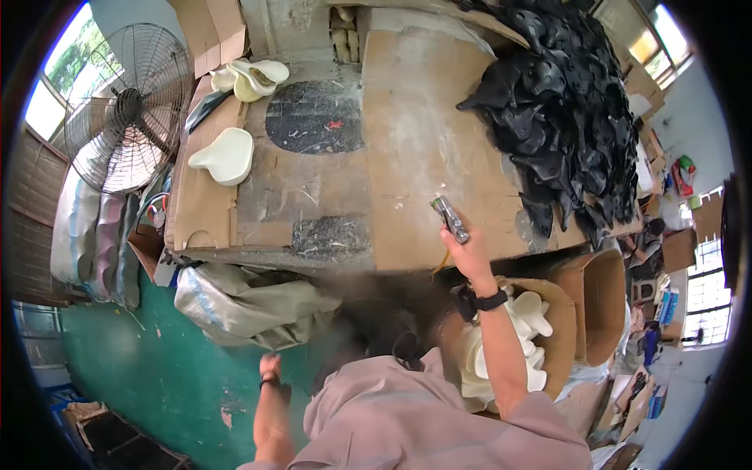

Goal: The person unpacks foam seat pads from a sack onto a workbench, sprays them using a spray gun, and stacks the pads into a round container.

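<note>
Centre of frame: right hand point(468, 251) closed around a metal hand tool point(450, 218) above the cardboard-covered table point(407, 149). Lower centre: left hand point(271, 368) lowered beneath the table edge, fingers blurred, grip indeterminable. Upper right: black moulded parts point(564, 110), pile partly cut off

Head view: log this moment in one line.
right hand: holds metal tool over bench | left hand: low, empty | black parts: piled right

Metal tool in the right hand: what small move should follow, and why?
Probably lowering the grey metal tool onto the cardboard-covered workbench: the right hand holds it raised at the bench's near edge, while the left hand hangs low, empty.
</note>
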`<state>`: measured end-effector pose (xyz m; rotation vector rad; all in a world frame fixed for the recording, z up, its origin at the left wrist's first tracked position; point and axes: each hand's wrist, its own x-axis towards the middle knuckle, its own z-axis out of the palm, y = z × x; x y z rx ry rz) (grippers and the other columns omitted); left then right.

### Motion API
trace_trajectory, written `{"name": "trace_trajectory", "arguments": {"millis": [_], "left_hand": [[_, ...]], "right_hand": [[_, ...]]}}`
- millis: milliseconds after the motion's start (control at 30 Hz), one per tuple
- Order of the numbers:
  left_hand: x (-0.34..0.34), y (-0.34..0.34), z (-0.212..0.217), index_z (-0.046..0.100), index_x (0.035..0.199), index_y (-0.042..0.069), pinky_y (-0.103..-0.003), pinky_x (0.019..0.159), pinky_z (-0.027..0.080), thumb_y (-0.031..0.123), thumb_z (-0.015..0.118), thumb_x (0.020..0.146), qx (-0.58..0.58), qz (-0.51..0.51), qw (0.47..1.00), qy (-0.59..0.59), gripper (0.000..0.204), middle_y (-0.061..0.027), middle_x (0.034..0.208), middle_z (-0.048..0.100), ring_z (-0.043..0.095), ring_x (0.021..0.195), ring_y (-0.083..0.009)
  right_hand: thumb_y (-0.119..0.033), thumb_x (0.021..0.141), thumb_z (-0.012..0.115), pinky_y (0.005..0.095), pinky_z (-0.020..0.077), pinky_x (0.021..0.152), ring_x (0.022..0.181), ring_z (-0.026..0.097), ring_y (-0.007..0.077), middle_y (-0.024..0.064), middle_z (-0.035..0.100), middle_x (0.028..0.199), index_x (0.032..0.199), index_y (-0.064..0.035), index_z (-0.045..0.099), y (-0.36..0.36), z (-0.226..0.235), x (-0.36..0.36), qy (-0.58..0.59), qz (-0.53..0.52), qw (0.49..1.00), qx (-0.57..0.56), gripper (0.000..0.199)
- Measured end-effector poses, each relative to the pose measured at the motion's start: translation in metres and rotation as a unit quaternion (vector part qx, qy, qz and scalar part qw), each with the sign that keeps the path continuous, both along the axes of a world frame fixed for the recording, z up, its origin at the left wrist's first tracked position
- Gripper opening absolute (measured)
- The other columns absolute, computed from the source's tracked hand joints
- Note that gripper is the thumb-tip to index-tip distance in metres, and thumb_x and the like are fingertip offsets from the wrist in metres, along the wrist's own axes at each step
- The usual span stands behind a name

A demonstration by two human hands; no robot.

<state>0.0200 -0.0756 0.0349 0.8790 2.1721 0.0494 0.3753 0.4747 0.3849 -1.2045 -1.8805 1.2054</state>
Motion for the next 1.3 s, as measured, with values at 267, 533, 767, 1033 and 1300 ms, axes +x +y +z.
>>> {"name": "trace_trajectory", "arguments": {"millis": [267, 533, 767, 1033, 1300], "left_hand": [[0.106, -0.078, 0.074, 0.067, 0.110, 0.012, -0.044, 0.059, 0.054, 0.023, 0.056, 0.096, 0.021, 0.665, 0.725, -0.176, 0.021, -0.0109, 0.095, 0.071, 0.068, 0.077, -0.0292], [0.160, -0.073, 0.074, 0.070, 0.122, 0.009, -0.042, 0.098, 0.050, 0.033, 0.056, 0.096, 0.151, 0.478, 0.820, -0.277, 0.038, -0.0153, 0.126, 0.069, 0.064, 0.118, -0.0292], [0.035, 0.016, 0.095, 0.061, 0.135, 0.008, -0.043, 0.077, 0.059, 0.026, 0.070, 0.094, 0.075, 0.567, 0.793, -0.207, 0.045, -0.0092, 0.111, 0.071, 0.070, 0.093, -0.0251], [-0.066, 0.060, 0.114, 0.059, 0.136, 0.009, -0.040, 0.081, 0.058, 0.027, 0.072, 0.094, 0.150, 0.515, 0.826, -0.175, 0.048, -0.0104, 0.120, 0.069, 0.069, 0.101, -0.0208], [-0.137, 0.025, 0.046, 0.062, 0.132, 0.006, -0.039, 0.078, 0.059, 0.025, 0.072, 0.093, 0.104, 0.503, 0.794, -0.327, 0.044, -0.0089, 0.110, 0.072, 0.071, 0.091, -0.0213]], "right_hand": [[-0.008, 0.087, 0.064, 0.0487, 0.0525, 0.081, 0.099, 0.065, 0.0494, 0.0284, 0.069, 0.102, 0.128, 0.0036, 0.059, 0.139, -0.067, -0.026, -0.152, -0.106, 0.975, 0.124, 0.043], [-0.039, 0.089, 0.061, 0.0591, 0.0303, 0.116, 0.135, 0.039, 0.0518, 0.0329, 0.042, 0.148, 0.155, 0.0033, 0.024, 0.225, -0.230, 0.010, -0.482, -0.122, 0.861, 0.104, 0.087], [-0.037, 0.092, 0.063, 0.0542, 0.0270, 0.119, 0.137, 0.041, 0.0468, 0.0319, 0.044, 0.146, 0.148, 0.0050, 0.038, 0.209, -0.267, -0.006, -0.572, -0.085, 0.785, 0.222, 0.074], [-0.015, 0.092, 0.066, 0.0459, 0.0411, 0.108, 0.126, 0.054, 0.0382, 0.0233, 0.059, 0.135, 0.133, 0.0016, 0.058, 0.121, -0.223, -0.088, -0.328, 0.030, 0.922, 0.205, 0.045], [-0.034, 0.092, 0.064, 0.0400, 0.0544, 0.077, 0.086, 0.072, 0.0343, 0.0221, 0.072, 0.094, 0.105, 0.0000, 0.073, -0.095, -0.191, -0.295, -0.206, 0.409, 0.878, -0.137, 0.037]]}}
